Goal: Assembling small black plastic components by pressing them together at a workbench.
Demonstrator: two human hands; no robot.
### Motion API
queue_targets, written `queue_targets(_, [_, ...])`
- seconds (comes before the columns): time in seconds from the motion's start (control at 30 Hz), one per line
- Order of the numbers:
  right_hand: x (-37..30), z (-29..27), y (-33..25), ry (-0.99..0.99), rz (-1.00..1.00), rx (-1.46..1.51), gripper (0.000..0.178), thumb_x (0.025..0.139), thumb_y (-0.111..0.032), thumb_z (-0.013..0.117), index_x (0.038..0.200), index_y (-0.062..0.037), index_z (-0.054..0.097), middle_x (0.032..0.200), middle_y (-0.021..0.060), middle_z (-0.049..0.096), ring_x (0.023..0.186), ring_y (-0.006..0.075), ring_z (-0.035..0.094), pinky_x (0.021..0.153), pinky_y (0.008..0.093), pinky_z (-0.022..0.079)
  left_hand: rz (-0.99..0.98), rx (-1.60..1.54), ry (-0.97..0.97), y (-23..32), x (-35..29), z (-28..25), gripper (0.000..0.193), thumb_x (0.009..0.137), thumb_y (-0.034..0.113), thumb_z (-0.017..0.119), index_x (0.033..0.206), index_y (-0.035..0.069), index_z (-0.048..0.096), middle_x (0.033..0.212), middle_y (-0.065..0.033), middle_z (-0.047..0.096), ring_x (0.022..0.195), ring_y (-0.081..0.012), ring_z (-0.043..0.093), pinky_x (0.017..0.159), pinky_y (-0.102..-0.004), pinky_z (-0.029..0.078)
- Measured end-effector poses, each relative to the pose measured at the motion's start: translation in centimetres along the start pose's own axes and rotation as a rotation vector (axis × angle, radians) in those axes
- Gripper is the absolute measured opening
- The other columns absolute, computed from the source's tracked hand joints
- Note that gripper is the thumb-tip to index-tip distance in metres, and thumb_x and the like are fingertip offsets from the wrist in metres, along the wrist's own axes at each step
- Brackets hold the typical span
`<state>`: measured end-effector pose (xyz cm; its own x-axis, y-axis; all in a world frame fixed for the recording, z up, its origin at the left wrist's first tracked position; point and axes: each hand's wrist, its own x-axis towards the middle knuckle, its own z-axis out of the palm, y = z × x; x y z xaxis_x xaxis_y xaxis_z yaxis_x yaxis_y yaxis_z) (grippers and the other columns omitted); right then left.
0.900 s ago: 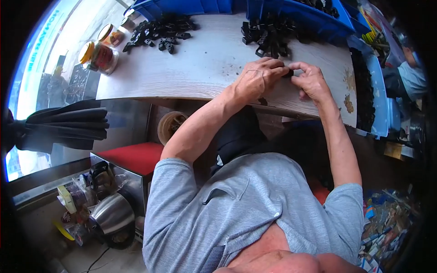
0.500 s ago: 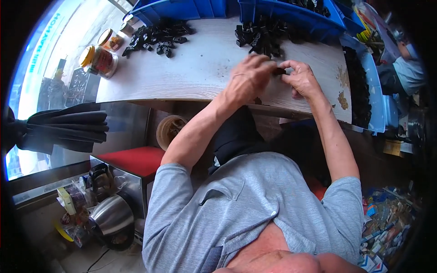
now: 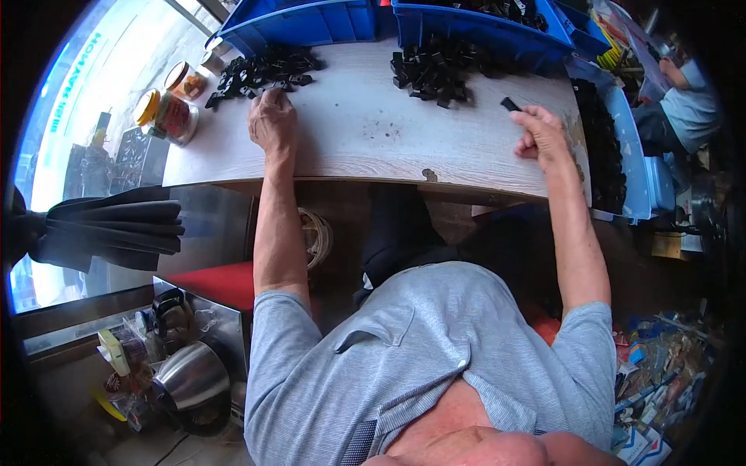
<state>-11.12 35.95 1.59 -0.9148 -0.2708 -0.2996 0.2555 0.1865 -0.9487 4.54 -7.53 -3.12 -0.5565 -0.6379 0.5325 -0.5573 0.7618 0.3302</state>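
Note:
My left hand (image 3: 273, 121) is at the near edge of the left pile of small black plastic parts (image 3: 260, 71). Its fingers are bent and drawn together, and whatever is under the fingertips is hidden. Toward the right end of the table, my right hand (image 3: 542, 133) pinches one small black plastic part (image 3: 509, 103) between thumb and fingers, its dark end sticking out up and to the left. A second pile of black parts (image 3: 435, 71) lies between the hands, farther back.
Blue bins (image 3: 299, 23) stand along the far table edge, and a light blue crate (image 3: 639, 175) of black parts sits at the right. Two lidded jars (image 3: 172, 120) are at the left. Past the crate, another person's arm (image 3: 678, 74) shows.
My hands were together near the right pile and have moved apart. The left went far left to the other pile; the right moved slightly right and holds a black part.

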Motion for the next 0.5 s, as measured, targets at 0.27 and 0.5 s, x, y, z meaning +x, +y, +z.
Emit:
queue_targets(0.27, [3.3,-8.2,-0.2,0.448,0.001,0.096,0.03,0.084,-0.023,0.079,0.107,-0.0066,0.069,0.055,0.0011,0.049,0.052,0.0159,0.057,0.056,0.0371,0.059,-0.032,0.038,-0.05,-1.2,-0.1,-0.6,0.027,0.089,0.036,0.065,0.103,0.016,0.077,0.107,-0.0104,0.073,0.101,-0.0325,0.068,0.089,-0.0425,0.052])
queue_targets(0.5, [4.4,-9.7,0.9,0.539,0.003,0.18,0.028,0.083,-0.021,0.079,0.107,-0.0093,0.071,0.056,0.0026,0.051,0.053,0.0182,0.058,0.057,0.038,0.059,-0.119,-0.31,0.084,-2.2,0.3,-0.2,0.034,0.089,0.032,0.064,0.116,0.013,0.072,0.105,-0.0094,0.075,0.091,-0.0302,0.071,0.086,-0.0404,0.054])
